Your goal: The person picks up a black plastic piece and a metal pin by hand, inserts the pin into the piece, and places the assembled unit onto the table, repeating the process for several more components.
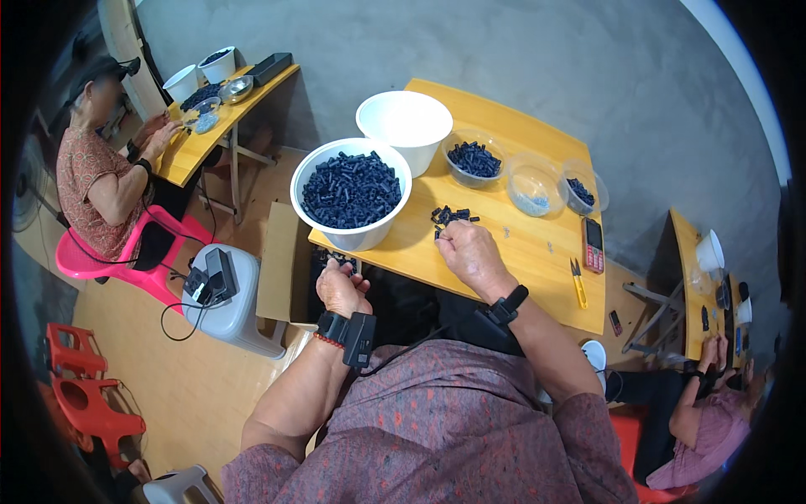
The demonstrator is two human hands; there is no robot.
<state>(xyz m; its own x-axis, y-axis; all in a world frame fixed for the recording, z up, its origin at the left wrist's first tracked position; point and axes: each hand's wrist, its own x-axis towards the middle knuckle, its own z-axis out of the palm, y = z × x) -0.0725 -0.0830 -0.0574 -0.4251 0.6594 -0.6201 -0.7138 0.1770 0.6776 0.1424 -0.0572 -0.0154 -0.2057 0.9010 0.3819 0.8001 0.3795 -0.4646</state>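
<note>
My right hand (472,254) is closed in a pinch at the table's near side, with a short black tube piece (437,234) at its fingertips. Just beyond it lies a small loose pile of black tube pieces (453,215). My left hand (341,291) is below the table's left edge, fingers curled; whatever it holds is hidden. Under it, more black pieces (323,256) show in a cardboard box (280,277). A white bucket (300,195) heaped with black tube pieces stands at the table's left corner, above my left hand.
The yellow table (525,265) also bears a second white bucket (403,122), clear bowls of black pieces (475,160), a bowl with small pale bits (531,202), yellow-handled snips (579,286) and a red phone (593,245). Stools (227,286) and co-workers at other tables flank me.
</note>
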